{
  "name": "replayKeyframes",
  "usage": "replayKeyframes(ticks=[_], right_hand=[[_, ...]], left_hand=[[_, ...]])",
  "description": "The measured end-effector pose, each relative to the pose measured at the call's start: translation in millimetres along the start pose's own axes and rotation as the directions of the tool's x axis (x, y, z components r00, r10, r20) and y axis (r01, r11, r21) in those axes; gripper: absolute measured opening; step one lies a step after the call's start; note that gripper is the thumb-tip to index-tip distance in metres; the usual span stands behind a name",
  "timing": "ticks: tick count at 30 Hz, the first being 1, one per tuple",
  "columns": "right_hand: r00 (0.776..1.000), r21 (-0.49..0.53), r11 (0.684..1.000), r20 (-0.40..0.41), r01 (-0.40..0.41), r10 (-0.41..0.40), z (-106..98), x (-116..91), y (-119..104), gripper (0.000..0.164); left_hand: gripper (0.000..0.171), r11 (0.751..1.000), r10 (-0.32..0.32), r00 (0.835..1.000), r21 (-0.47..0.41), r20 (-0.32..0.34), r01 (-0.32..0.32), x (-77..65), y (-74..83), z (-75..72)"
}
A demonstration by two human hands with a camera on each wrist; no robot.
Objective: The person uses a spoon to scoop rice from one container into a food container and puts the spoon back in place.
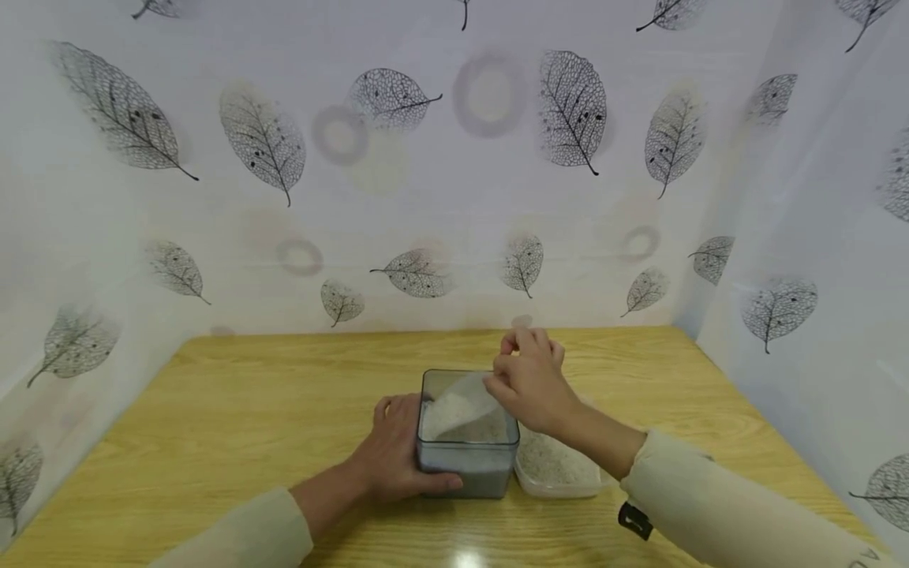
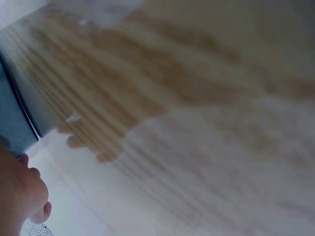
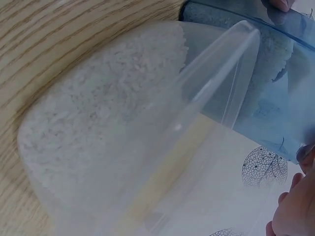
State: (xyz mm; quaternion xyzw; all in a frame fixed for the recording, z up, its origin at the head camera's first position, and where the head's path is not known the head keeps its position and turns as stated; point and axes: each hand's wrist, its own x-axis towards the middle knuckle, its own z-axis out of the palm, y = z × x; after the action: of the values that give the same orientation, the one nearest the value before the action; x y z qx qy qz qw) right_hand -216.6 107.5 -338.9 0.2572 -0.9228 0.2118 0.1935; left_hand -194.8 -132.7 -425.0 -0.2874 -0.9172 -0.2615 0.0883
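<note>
A square, see-through grey container (image 1: 486, 469) stands on the table with white rice (image 1: 447, 412) inside. My left hand (image 1: 399, 454) grips its left side, thumb across the front wall and fingers behind. Over the right rim, my right hand (image 1: 531, 379) pinches a pale translucent scoop-like piece (image 1: 477, 392) slanting down into the container; its exact kind I cannot tell. Beside the container, partly under the right forearm, sits a clear plastic box (image 1: 561, 494) of rice. The right wrist view shows this box (image 3: 211, 83) close up, with the grey container (image 3: 268, 103) behind it.
The wood-grain table (image 1: 248, 418) extends around the containers. A white curtain (image 1: 440, 181) printed with leaves encloses its back and sides. A dark strap piece (image 1: 634, 521) hangs below the right sleeve (image 1: 710, 489).
</note>
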Motion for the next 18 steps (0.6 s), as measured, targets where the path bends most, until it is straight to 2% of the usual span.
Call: replayKeyframes(ticks=[10,18], right_hand=[[0.999,0.077,0.996,-0.003,-0.049,0.049,-11,3,6,0.033],[0.994,0.122,0.987,0.008,-0.106,0.106,-12,0,12,0.033]], left_hand=[[0.108,1.0,0.005,1.0,0.005,-0.006,-0.005,1.0,0.7,-0.9],[0.107,1.0,-0.009,1.0,0.0,0.005,0.009,-0.1,1.8,-2.0]])
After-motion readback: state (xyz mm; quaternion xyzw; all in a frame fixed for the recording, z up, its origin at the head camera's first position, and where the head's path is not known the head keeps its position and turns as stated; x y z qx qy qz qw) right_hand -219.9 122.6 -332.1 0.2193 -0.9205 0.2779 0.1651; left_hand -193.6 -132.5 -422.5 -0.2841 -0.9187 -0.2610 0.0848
